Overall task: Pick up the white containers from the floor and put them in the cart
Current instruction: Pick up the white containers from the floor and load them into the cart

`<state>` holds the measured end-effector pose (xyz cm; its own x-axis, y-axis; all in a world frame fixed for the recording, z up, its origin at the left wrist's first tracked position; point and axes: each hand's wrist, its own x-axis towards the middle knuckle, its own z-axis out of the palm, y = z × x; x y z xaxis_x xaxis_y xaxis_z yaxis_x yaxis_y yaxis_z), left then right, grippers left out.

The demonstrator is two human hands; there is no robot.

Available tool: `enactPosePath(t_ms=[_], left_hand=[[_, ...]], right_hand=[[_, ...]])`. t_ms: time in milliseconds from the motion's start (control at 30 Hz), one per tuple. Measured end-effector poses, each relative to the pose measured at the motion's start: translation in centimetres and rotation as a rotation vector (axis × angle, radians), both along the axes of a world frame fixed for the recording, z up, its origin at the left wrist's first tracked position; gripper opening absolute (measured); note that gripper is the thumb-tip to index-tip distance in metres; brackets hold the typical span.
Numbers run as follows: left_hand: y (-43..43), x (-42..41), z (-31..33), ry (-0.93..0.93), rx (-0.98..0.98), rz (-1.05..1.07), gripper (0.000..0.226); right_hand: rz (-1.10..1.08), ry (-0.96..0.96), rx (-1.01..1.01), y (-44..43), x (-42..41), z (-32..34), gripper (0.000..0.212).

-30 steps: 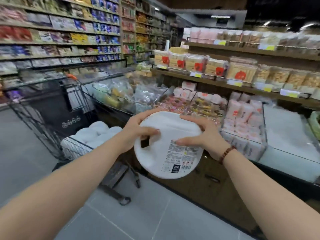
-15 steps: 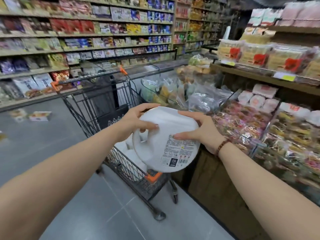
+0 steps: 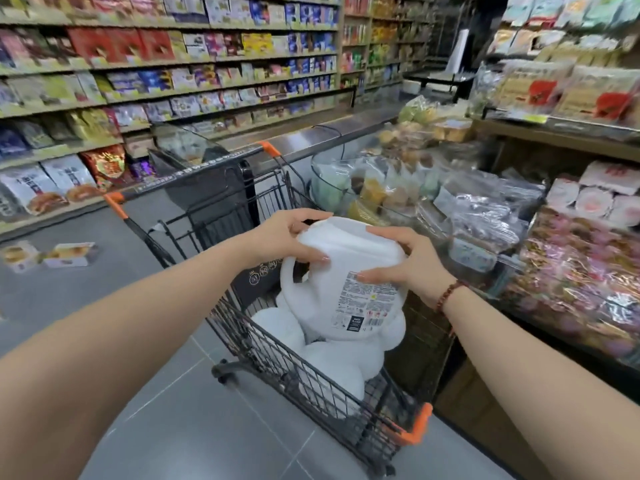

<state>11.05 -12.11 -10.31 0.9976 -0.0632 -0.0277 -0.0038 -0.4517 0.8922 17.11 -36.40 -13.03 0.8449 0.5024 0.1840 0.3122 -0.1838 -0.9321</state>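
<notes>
A: Held where?
B: Held just above the shopping cart (image 3: pixel 277 358), over other white jugs (image 3: pixel 336 370) piled inside.
A: Gripped how?
B: Clasped the labelled white jug (image 3: pixel 332 306) from both sides with left grip (image 3: pixel 285 237) and right grip (image 3: pixel 407 268).

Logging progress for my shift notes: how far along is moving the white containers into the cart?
Done: several white containers lie in the cart. In hand: the left hand and right hand grip another jug above them, not yet released. Left: setting it in; the visible floor shows only two boxes.
</notes>
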Motion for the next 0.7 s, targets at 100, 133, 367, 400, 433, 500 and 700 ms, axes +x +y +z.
enactPosePath(t_ms=[100,133,367,400,433,500,700], left_hand=[[3.7,3.0,0.0,0.033,0.020,-0.063,0.078],[4.8,4.0,-0.1,0.044,0.028,-0.080,0.078],[8.8,11.9,-3.3,0.134,0.051,-0.188,0.076],[9.2,13.2,-4.0,0.148,0.058,-0.193,0.076],[9.5,14.4,-4.6,0.161,0.063,-0.199,0.075],[10.1,17.1,-5.8,0.190,0.074,-0.204,0.074],[12.0,24.8,-9.2,0.259,0.165,-0.287,0.078]], right_hand=[[-0.048,0.007,0.013,3.2,1.4,-0.8,0.072],[-0.065,0.012,0.008,4.1,2.0,-0.9,0.072],[-0.129,-0.017,-0.058,8.1,8.0,-3.7,0.072],[-0.129,-0.028,-0.069,8.5,9.2,-4.3,0.071],[-0.132,-0.040,-0.082,8.9,10.4,-5.0,0.071],[-0.154,-0.058,-0.105,9.5,13.0,-6.7,0.073],[-0.279,-0.067,-0.140,11.9,18.8,-12.0,0.077]])
